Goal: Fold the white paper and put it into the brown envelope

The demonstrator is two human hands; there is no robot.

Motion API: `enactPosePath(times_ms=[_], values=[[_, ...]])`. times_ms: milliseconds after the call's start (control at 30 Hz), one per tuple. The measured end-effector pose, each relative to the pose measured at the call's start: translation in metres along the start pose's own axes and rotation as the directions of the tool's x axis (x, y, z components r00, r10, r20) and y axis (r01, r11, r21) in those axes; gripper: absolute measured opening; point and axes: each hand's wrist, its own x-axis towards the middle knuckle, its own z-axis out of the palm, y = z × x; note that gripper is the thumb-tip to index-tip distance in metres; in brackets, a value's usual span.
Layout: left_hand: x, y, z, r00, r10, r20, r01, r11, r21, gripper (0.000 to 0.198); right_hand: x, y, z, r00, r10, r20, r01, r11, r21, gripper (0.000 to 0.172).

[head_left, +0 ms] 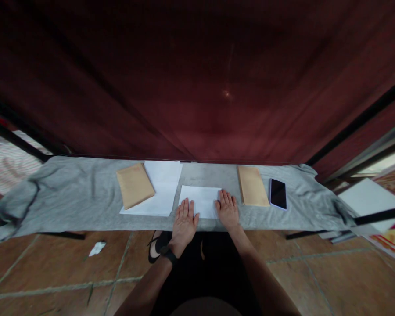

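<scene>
A white sheet of paper [201, 199], apparently folded, lies flat on the grey cloth in front of me. My left hand [185, 221] rests on its left end, fingers stretched out and pointing away from me. On the right end lies my right hand [228, 210], palm down with the fingers spread. Left of these, a brown envelope [134, 185] sits tilted on top of larger white sheets [164, 184]. Just beyond my right hand is another brown packet or envelope [253, 186]. Neither hand grips anything.
The grey cloth [79, 193] covers a narrow bench. A phone [278, 193] lies at its right. Behind the bench hangs a dark red sheet [197, 87] between black metal bars [358, 120]. Below, a crumpled white scrap [97, 248] is on the tiled floor [69, 263].
</scene>
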Motion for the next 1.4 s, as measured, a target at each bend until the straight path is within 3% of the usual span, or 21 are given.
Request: enactPosePath(times_ms=[100,200,300,733,933,1100,1233,1400], values=[[0.0,0.0,0.002,1.0,0.001,-0.013,-0.001,1.0,0.022,0.058,-0.011,-0.029,-0.001,0.999,-0.047,-0.016,0.047,0.997,0.053,0.051],[-0.001,-0.002,0.002,0.999,0.041,-0.001,-0.041,0.998,0.053,0.056,-0.03,-0.064,0.003,0.978,-0.207,-0.017,0.207,0.968,0.139,0.05],[-0.003,-0.004,0.001,0.997,0.081,0.007,-0.082,0.993,0.082,0.059,-0.048,-0.08,0.008,0.965,-0.254,-0.07,0.263,0.95,0.171,0.05],[-0.017,-0.009,0.001,0.997,-0.021,-0.079,0.023,1.0,0.02,0.057,-0.068,-0.009,-0.008,0.973,-0.222,-0.06,0.223,0.975,0.009,0.052],[-0.022,-0.013,-0.007,0.994,-0.043,-0.1,0.045,0.999,0.018,0.058,-0.074,0.011,-0.012,0.983,-0.179,-0.04,0.18,0.984,0.01,0.052],[0.001,0.003,-0.011,0.998,0.012,-0.062,-0.013,1.0,-0.006,0.055,-0.055,-0.003,-0.012,0.994,-0.105,-0.039,0.108,0.992,0.073,0.051],[0.036,0.021,-0.007,0.99,0.137,0.036,-0.134,0.989,-0.055,0.055,-0.02,-0.032,-0.009,0.99,-0.143,-0.002,0.141,0.976,0.166,0.052],[0.065,0.019,0.007,0.968,0.2,0.151,-0.194,0.979,-0.057,0.058,0.012,-0.053,0.004,0.981,-0.185,0.054,0.17,0.964,0.206,0.051]])
